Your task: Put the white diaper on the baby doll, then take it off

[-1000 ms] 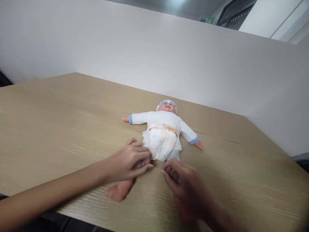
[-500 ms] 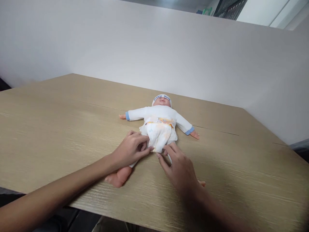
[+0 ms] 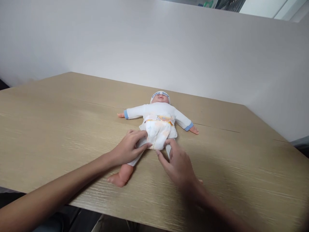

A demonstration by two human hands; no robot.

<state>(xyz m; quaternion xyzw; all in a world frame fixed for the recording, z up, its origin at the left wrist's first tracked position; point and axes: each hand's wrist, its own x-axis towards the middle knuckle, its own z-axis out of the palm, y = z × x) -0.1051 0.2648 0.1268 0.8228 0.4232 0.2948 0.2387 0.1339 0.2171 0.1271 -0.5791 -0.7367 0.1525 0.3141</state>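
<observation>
A baby doll (image 3: 158, 109) lies on its back on the table, head away from me, arms spread. It wears a white top with blue cuffs and a headband with blue lettering. A white diaper (image 3: 158, 131) with an orange printed waistband is around its hips, over white trousers. My left hand (image 3: 129, 146) is at the diaper's left leg edge, thumb and fingers apart, thumb tip touching its lower edge. On the other side my right hand (image 3: 180, 161) has its fingertips against the diaper, thumb spread below. The right hand and forearm hide most of the doll's right-hand leg.
The wooden table (image 3: 72, 112) reaches out on both sides of the doll, with its near edge close to me. A pale wall (image 3: 145, 48) stands behind it. Thin seams run across the tabletop.
Both hands' fingers have spread a little at the diaper's leg edges. The left hand has shifted slightly outward, showing more of the doll's trouser leg. The view has tilted slightly.
</observation>
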